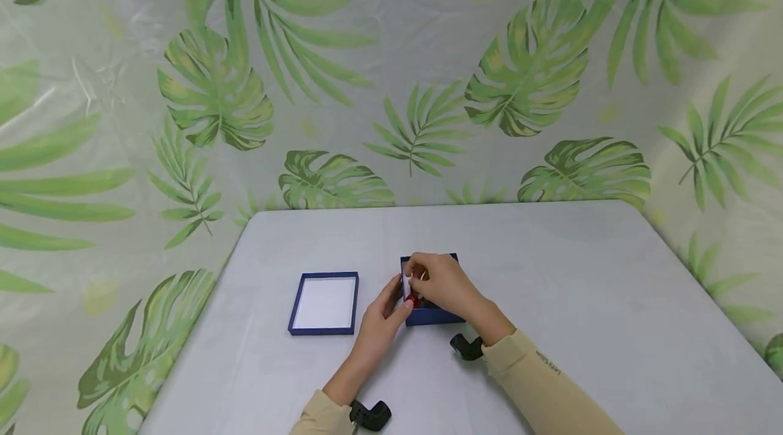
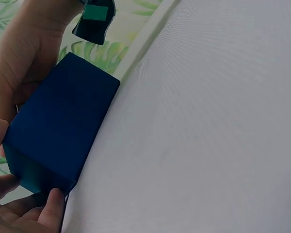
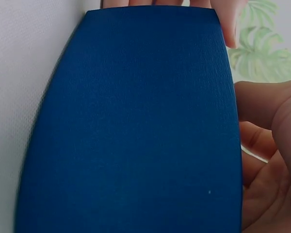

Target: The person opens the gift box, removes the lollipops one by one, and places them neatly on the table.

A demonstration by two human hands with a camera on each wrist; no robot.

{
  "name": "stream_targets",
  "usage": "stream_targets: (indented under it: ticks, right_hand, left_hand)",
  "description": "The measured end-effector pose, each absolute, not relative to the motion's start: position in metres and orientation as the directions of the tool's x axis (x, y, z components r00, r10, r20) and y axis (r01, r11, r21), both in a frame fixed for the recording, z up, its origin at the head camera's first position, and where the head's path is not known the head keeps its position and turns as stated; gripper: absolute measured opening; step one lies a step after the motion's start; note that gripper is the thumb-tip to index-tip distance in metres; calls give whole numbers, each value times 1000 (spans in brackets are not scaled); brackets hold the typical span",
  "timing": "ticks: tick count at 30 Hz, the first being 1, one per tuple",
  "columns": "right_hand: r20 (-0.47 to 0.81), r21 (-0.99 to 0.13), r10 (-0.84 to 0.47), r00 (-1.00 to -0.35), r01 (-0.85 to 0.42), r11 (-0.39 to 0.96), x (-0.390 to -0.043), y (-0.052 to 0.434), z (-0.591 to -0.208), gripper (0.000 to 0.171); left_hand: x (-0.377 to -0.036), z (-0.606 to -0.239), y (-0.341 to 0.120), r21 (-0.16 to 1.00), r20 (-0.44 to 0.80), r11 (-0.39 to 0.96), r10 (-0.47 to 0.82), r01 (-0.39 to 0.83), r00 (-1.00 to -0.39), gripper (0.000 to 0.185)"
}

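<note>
Box: small dark-blue cardboard box point(image 1: 431, 315) mid-table, likely light, stiff, crushable | left hand point(image 1: 384, 319) fingers steady its left wall | right hand point(image 1: 442, 283) pinches small red object point(image 1: 412, 300) inside | grip outer walls.

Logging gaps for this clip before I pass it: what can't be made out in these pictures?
- Inside of the blue box: head view, covered by the right hand.
- Small red thing at the fingers: head view, too small to identify.
- Box opening: both wrist views show only outer walls.
- Left hand grip: left wrist view, fingers cut off by the edge.
- Lid: absent from both wrist views.
</note>
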State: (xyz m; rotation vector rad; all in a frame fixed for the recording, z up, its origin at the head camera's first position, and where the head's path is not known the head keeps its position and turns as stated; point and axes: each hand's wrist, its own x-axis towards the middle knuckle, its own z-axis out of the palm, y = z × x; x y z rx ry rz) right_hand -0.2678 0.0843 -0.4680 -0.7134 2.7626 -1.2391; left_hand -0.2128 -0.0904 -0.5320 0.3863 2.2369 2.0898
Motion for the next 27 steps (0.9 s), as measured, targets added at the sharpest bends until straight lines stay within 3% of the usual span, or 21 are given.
stream_targets:
  ticks: [15,27]
  right_hand:
    - [239,-643,-388,-890,-444,624,-269,91,-458,15]
    - [342,-616,-328,-881,-473,629,-270,106,-441,8]
  left_hand:
    - [-212,-531,-90,987,126,71,220,145,-967,62]
    - [-196,-498,-89,979,137,117,217,165,-966,60]
